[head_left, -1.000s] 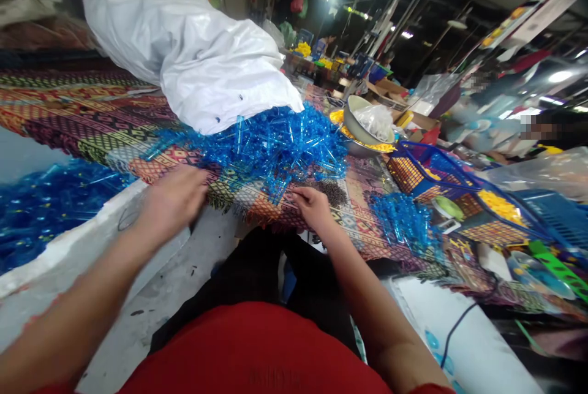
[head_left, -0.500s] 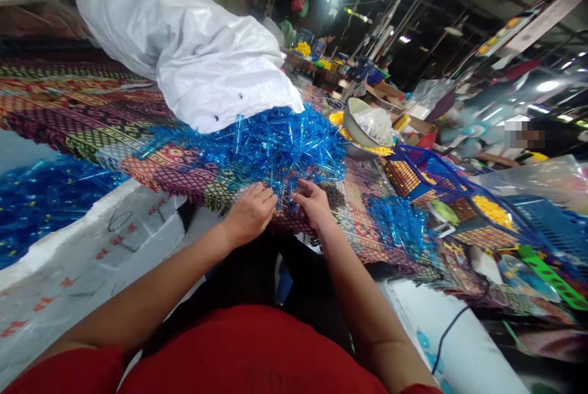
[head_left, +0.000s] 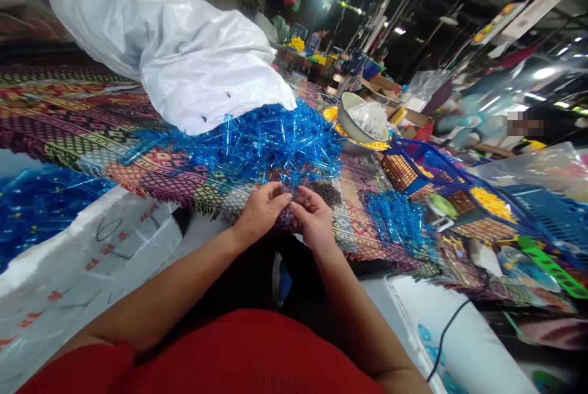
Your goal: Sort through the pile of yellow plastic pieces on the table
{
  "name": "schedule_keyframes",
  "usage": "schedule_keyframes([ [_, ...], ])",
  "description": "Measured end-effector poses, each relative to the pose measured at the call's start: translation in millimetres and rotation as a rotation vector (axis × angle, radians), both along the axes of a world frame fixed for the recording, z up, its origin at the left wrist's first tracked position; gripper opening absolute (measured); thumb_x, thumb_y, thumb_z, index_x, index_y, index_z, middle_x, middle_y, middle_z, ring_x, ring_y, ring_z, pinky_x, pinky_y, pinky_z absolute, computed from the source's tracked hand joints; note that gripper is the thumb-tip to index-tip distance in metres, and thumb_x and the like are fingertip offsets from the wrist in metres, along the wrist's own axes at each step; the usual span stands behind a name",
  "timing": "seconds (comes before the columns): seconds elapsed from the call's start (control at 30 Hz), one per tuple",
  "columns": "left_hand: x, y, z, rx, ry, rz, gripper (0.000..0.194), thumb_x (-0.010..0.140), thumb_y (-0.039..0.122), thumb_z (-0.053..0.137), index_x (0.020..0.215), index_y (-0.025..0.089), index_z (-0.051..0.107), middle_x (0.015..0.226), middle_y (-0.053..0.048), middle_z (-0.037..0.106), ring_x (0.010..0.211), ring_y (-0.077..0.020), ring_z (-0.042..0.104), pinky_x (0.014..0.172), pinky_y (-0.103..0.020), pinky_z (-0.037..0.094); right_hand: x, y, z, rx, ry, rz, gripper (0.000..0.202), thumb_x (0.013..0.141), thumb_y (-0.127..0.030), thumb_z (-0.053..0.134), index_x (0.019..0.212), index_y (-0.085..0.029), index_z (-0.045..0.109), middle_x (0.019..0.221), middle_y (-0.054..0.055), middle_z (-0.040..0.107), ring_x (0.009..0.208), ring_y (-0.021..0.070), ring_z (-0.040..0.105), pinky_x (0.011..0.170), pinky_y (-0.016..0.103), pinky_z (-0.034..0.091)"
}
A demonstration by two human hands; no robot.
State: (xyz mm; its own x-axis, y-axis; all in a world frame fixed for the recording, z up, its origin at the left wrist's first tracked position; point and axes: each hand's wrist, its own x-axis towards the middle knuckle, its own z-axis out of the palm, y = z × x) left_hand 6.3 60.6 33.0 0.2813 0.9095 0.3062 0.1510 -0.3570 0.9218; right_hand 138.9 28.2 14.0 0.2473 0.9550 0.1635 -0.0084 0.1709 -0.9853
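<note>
My left hand (head_left: 263, 210) and my right hand (head_left: 313, 216) meet at the near edge of a patterned cloth (head_left: 156, 179), fingertips close together. Both are closed in a pinch. Between them is something small and bluish, too small to make out. Just beyond the fingers lies a heap of clear blue plastic tubes (head_left: 275, 140), spilling from the mouth of a big white sack (head_left: 206, 69). A small pile of dark little parts (head_left: 325, 193) sits by my right fingertips.
To the right are more blue pieces (head_left: 397, 222), a metal bowl (head_left: 351, 136) with a plastic bag, and blue baskets (head_left: 429, 167) with yellow pieces. A foam box (head_left: 124, 241) of blue pieces stands at left. A person (head_left: 482, 127) is at the far right.
My hands have come together, fingertips nearly touching, where a gap stood between them. The whole view has shifted slightly, with the sack and heap now further left.
</note>
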Motion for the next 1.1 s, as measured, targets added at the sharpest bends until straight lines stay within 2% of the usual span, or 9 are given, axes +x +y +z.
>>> schedule_keyframes([
  [0.13,27.6,2.8,-6.6,-0.35,-0.214,-0.059,0.024,0.075,0.037,0.055,0.07,0.014,0.057,0.063,-0.002,0.059,0.057,-0.0123,0.055,0.054,-0.024,0.045,7.7,-14.2,5.5,-0.034,-0.255,0.132,0.04,0.07,-0.033,0.062,0.109,-0.023,0.057,0.076,0.0,0.063,0.055,0.0102,0.054,0.049,0.023,0.044],
  [0.2,38.3,7.3,-11.9,-0.498,-0.355,-0.125,0.024,0.074,0.036,0.056,0.068,0.014,0.053,0.063,-0.002,0.058,0.054,-0.0111,0.055,0.052,-0.024,0.046,31.5,-17.7,5.3,-0.045,-0.352,0.032,0.035,0.072,-0.036,0.059,0.104,-0.021,0.06,0.082,0.002,0.065,0.062,0.0129,0.057,0.054,0.026,0.046],
  [0.27,45.8,13.3,-16.5,-0.609,-0.478,-0.172,0.022,0.073,0.034,0.058,0.071,0.014,0.05,0.067,-0.004,0.058,0.054,-0.0111,0.056,0.052,-0.026,0.048,65.2,-18.1,2.3,-0.062,-0.478,-0.182,0.028,0.074,-0.037,0.056,0.093,-0.018,0.064,0.074,0.003,0.065,0.061,0.0143,0.057,0.057,0.028,0.045],
  [0.33,49.8,19.1,-20.3,-0.639,-0.529,-0.139,0.021,0.071,0.032,0.061,0.072,0.013,0.05,0.07,-0.005,0.059,0.057,-0.0113,0.058,0.054,-0.027,0.05,99.2,-15.8,-2.3,-0.113,-0.659,-0.315,0.025,0.073,-0.037,0.055,0.079,-0.015,0.065,0.062,0.003,0.062,0.058,0.0158,0.056,0.058,0.029,0.044],
  [0.43,50.1,23.2,-24.5,-0.611,-0.54,-0.063,0.022,0.069,0.031,0.063,0.073,0.013,0.052,0.071,-0.005,0.059,0.062,-0.012,0.059,0.058,-0.028,0.052,132.1,-10.3,-9.5,-0.133,-0.968,-0.337,0.022,0.075,-0.032,0.051,0.073,-0.017,0.066,0.071,0.006,0.065,0.068,0.0182,0.058,0.065,0.029,0.043],
  [0.63,44.0,15.4,-24.4,-0.525,-0.413,-0.141,0.021,0.069,0.032,0.064,0.076,0.013,0.058,0.071,-0.003,0.06,0.067,-0.0127,0.06,0.067,-0.03,0.052,136.3,-5.2,-21.6,-0.177,-1.329,-0.321,0.02,0.078,-0.028,0.05,0.081,-0.02,0.068,0.085,0.007,0.065,0.081,0.0186,0.057,0.07,0.027,0.04],
  [0.9,44.4,16.7,-25.3,-0.53,-0.423,-0.163,0.021,0.069,0.028,0.064,0.079,0.012,0.055,0.076,-0.006,0.063,0.067,-0.0144,0.063,0.063,-0.029,0.052,135.1,-3.6,-23.0,-0.131,-1.383,-0.319,0.018,0.077,-0.021,0.046,0.074,-0.018,0.064,0.082,0.008,0.062,0.079,0.0176,0.054,0.068,0.026,0.038],
  [0.97,42.9,14.0,-22.6,-0.527,-0.464,-0.151,0.022,0.071,0.028,0.061,0.083,0.012,0.053,0.071,-0.006,0.063,0.061,-0.015,0.063,0.058,-0.028,0.052,137.7,-3.7,-23.3,-0.093,-1.282,-0.318,0.016,0.076,-0.021,0.047,0.073,-0.018,0.063,0.078,0.007,0.062,0.077,0.0173,0.054,0.068,0.026,0.039],
  [1.1,37.4,1.1,-9.8,-0.565,-0.411,-0.176,0.018,0.074,0.026,0.054,0.084,0.013,0.046,0.055,-0.003,0.06,0.041,-0.0147,0.058,0.04,-0.024,0.045,138.8,-7.3,-23.7,0.048,-0.849,-0.32,0.013,0.073,-0.026,0.051,0.07,-0.017,0.061,0.074,0.005,0.062,0.073,0.0168,0.056,0.069,0.028,0.042],
])
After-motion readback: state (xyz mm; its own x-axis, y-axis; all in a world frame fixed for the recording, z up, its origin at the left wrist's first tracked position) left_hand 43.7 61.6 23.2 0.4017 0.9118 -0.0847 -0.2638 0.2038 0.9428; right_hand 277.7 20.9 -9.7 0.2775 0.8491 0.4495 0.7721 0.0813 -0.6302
